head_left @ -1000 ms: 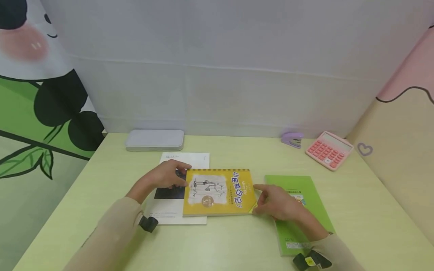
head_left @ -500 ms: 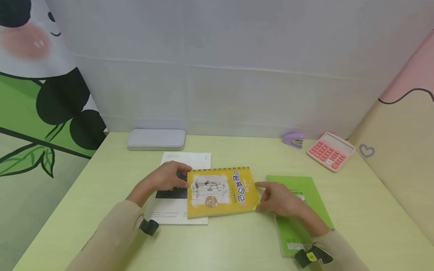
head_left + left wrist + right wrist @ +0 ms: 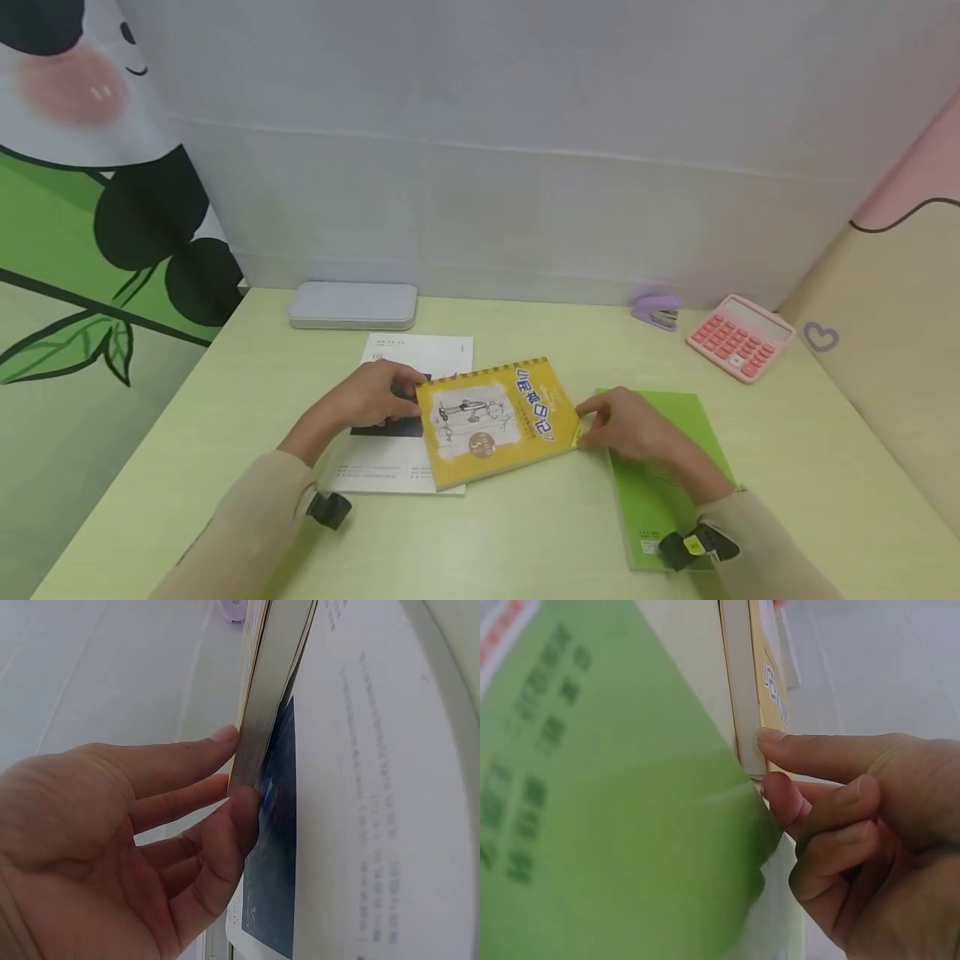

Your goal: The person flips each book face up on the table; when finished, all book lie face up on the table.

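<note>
Yellow book [image 3: 495, 420] between both hands, left hand [image 3: 367, 398] fingers pinching its left edge, right hand [image 3: 626, 432] fingertips curled on its right corner, over green book [image 3: 663, 479]

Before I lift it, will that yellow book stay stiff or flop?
The yellow book looks thick-edged in the wrist views, so probably fairly stiff. Both hands, left hand and right hand, pinch opposite ends. Its glossy cover may slide on the white booklet.
</note>
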The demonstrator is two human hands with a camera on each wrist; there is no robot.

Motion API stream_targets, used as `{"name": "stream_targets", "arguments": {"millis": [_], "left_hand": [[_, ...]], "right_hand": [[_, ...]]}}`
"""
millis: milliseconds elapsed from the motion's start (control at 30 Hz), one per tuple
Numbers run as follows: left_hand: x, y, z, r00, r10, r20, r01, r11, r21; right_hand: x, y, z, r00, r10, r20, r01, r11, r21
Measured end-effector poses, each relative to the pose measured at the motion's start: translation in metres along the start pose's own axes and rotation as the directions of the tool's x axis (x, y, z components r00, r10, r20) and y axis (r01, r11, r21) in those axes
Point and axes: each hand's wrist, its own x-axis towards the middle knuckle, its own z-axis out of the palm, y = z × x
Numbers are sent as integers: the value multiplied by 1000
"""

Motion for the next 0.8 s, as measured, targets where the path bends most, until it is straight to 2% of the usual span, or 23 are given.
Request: {"name": "stream_targets", "arguments": {"millis": [133, 433, 800], "left_hand": [[1, -1, 1, 1000, -9, -5, 9, 1000, 0], [-4, -2, 0, 1000, 22, -2, -22, 1000, -16], [-6, -5, 1, 1000, 6, -3, -6, 999, -36]], "right_hand": [[3, 4, -3, 999, -28, -19, 27, 999, -24], [8, 8, -7, 995, -88, -45, 84, 993, -82], [16, 9, -12, 995, -80, -58, 74, 992, -103]]}}
